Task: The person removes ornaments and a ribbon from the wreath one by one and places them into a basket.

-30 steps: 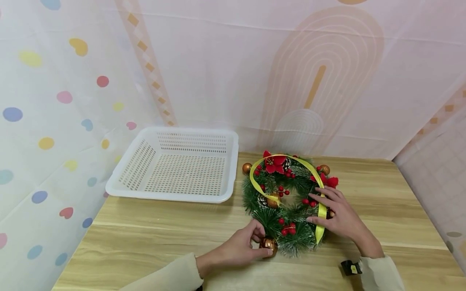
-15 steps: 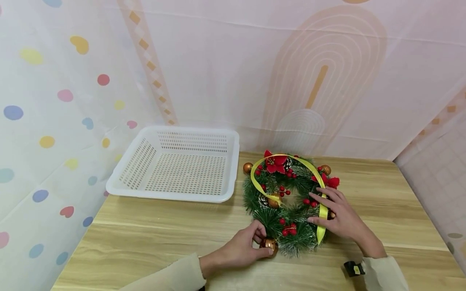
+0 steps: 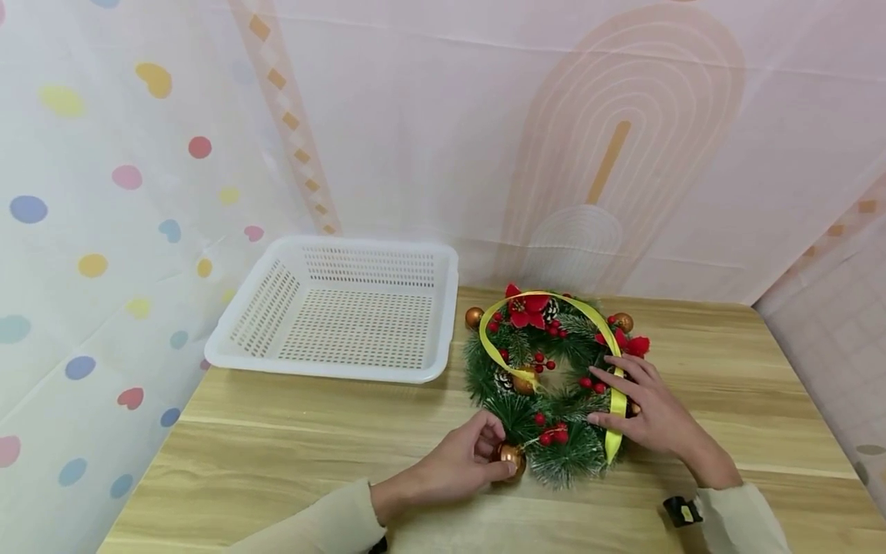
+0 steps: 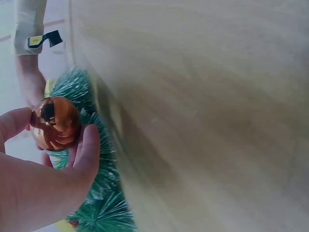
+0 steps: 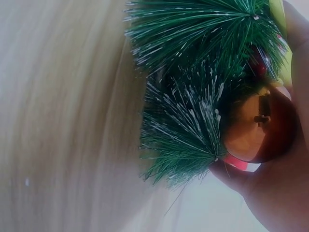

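A green wreath [image 3: 564,462] with red flowers, berries, pine cones and copper baubles lies on the table. My left hand [image 3: 450,468] pinches a shiny copper bauble [image 3: 509,457] between thumb and fingers at the wreath's front left. A thin gold-coloured strand runs from this bauble toward the red berries [image 3: 554,435]. In the left wrist view the bauble [image 4: 57,126] sits between the fingertips. My right hand [image 3: 654,412] rests with extended fingers on the wreath's right side, across a yellow ribbon [image 3: 613,445]. Another copper bauble [image 5: 263,128] is beside that palm in the right wrist view.
A white perforated plastic basket [image 3: 443,368] stands to the left of the wreath. The wooden table [image 3: 311,438] meets a patterned cloth backdrop [image 3: 415,154] at its rear edge. A black strap [image 3: 681,511] shows at the right sleeve.
The left hand has drawn the copper bauble slightly away from the wreath, and the strand behind it now shows. My right hand stays on the wreath. The head view has shifted a little.
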Demonstrator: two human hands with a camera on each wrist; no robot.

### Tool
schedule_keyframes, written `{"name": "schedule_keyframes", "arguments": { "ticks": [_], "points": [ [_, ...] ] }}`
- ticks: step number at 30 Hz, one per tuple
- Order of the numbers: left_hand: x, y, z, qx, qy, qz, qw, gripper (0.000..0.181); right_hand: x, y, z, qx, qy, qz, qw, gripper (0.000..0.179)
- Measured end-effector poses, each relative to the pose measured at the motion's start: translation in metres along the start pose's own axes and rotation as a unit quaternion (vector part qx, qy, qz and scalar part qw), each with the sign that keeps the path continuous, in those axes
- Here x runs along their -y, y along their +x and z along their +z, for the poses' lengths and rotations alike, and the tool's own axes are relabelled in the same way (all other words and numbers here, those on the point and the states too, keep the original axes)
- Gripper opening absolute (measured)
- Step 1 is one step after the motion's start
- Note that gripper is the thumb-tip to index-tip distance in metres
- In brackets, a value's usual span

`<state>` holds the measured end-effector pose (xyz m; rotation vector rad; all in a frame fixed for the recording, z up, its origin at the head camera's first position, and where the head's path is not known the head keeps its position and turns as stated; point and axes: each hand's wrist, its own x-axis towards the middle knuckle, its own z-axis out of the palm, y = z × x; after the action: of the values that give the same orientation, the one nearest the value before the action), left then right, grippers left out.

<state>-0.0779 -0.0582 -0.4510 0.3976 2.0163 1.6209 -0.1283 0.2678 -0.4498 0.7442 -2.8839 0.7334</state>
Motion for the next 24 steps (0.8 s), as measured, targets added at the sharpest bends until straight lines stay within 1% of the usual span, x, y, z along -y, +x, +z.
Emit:
{"name": "schedule_keyframes", "arguments": {
  "ticks": [4, 9, 15, 20, 24],
  "points": [
    [-0.007, -0.001, -0.003, 0.001, 0.016, 0.01, 0.9998, 0.032, 0.001, 0.002, -0.001, 0.005, -0.006, -0.004, 1.0, 0.067],
    [-0.014, -0.003, -0.005, 0.002, 0.028, 0.014, 0.9995, 0.031, 0.0, 0.003, -0.002, 0.009, -0.022, -0.012, 0.9996, 0.066],
    [-0.018, -0.004, -0.008, 0.004, 0.046, 0.024, 0.9986, 0.031, -0.001, 0.005, -0.004, 0.007, -0.043, -0.032, 0.9985, 0.065],
    [-0.021, -0.004, -0.011, 0.005, 0.059, 0.021, 0.998, 0.037, 0.001, 0.007, -0.007, 0.006, -0.056, -0.045, 0.9974, 0.064],
    [-0.022, -0.003, -0.011, 0.003, 0.062, 0.022, 0.9978, 0.038, 0.003, 0.01, -0.011, 0.013, -0.072, -0.048, 0.9961, 0.062]
  ]
}}
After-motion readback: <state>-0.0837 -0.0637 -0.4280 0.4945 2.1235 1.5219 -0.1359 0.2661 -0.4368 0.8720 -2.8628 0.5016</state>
